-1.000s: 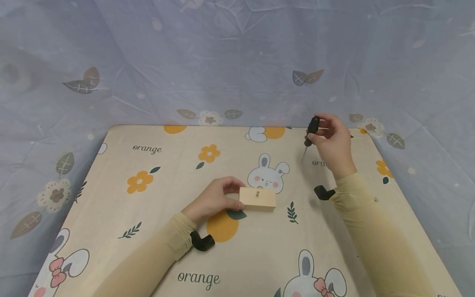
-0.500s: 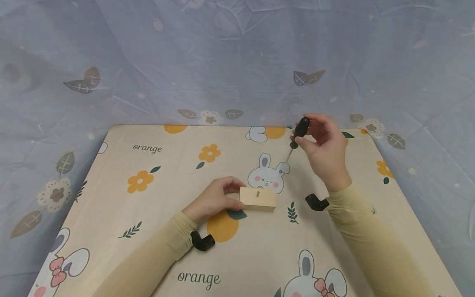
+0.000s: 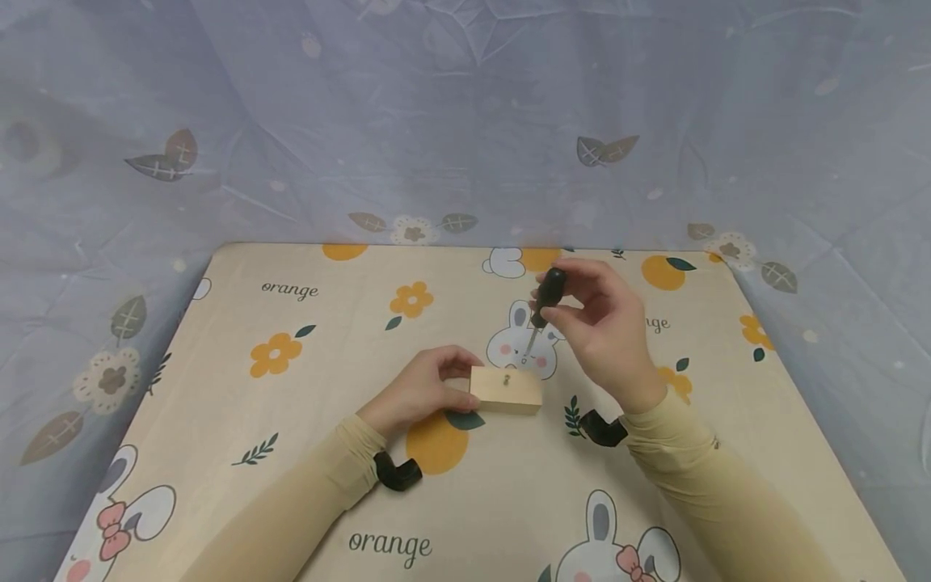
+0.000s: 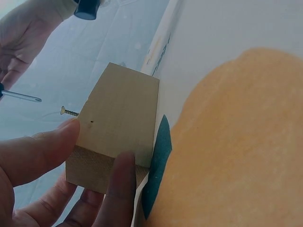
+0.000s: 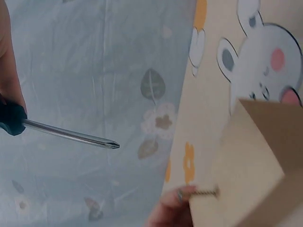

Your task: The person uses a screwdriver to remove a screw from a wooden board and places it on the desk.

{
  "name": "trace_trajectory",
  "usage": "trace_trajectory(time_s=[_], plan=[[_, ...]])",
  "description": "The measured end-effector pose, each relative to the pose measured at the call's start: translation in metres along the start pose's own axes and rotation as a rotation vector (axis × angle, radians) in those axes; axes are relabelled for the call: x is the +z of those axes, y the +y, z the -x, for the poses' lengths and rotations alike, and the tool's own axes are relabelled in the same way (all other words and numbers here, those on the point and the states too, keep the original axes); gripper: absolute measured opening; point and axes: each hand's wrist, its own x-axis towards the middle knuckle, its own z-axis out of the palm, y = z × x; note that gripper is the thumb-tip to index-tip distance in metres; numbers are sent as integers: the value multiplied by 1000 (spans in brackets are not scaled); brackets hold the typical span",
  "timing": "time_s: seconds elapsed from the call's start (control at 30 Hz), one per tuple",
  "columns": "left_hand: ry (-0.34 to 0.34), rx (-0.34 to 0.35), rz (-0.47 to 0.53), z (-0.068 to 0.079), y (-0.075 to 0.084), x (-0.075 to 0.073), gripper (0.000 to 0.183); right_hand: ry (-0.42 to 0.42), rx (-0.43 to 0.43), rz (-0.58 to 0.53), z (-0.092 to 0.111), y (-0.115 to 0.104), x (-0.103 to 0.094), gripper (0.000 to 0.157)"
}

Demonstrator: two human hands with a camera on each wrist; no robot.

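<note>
A pale wooden block point(image 3: 505, 388) lies on the table, and my left hand point(image 3: 425, 390) grips its left end between thumb and fingers. From the block's top a screw point(image 4: 69, 111) sticks up, its threads partly showing. Above and behind the block, my right hand point(image 3: 604, 335) holds a screwdriver point(image 3: 549, 293) by its dark handle, with the shaft slanting down to the left. In the right wrist view the cross-shaped tip point(image 5: 112, 145) is apart from the screw head point(image 5: 181, 194).
A printed cloth point(image 3: 327, 420) with rabbits, oranges and flowers covers the table. Behind it hangs a grey-blue curtain point(image 3: 465, 121). A black wrist mount sits at the left cuff point(image 3: 397, 472) and another at the right cuff point(image 3: 604, 428).
My right hand has carried the screwdriver left and down toward the block, so its tip is now close above the screw. My left hand and the block have stayed put.
</note>
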Motion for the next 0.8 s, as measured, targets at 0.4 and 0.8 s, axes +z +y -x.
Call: trace_trajectory(time_s=[0.4, 0.8], plan=[[-6, -3, -7, 1, 2, -1, 49, -57, 20, -10, 19, 9, 14, 51], [-10, 2, 18, 1, 3, 0, 48, -82, 5, -39, 25, 15, 19, 51]])
